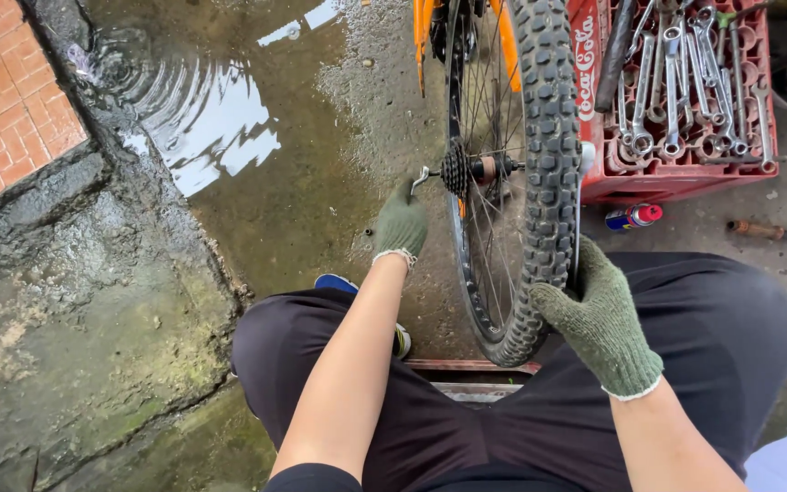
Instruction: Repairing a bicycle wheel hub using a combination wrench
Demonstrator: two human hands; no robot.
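Wet concrete ground (pixel 302 182) across most of the view, with a rippled puddle (pixel 202 109) at upper left and a patch of red brick paving (pixel 2 91) in the corner. Seated on a low stool (pixel 471 374), dark trousers (pixel 730 319) spread to either side. Upright between the knees, a bicycle wheel (pixel 548 137) with a knobby black tyre, spokes and sprocket cluster (pixel 454 169) facing left, orange frame (pixel 423 36) above it. To the right of the wheel, a red plastic crate (pixel 676 178) holding many steel spanners (pixel 685 82) and a dark handle. Right hand (pixel 598 319) in a green knit glove, fingers curled and clenched over the tyre tread at its lower right. Left hand (pixel 401 223), gloved the same, closed around the end of a small silver wrench (pixel 421 176) set at the axle just beside the sprockets; fingers grasping it, though the tips hidden behind the glove back. Below the crate on the ground, a small spray can (pixel 632 217) with a red cap, lying on its side. Further right, a tool with a brown handle (pixel 758 230), also lying flat. Beneath the left forearm, a blue shoe (pixel 334 282), partly hidden.
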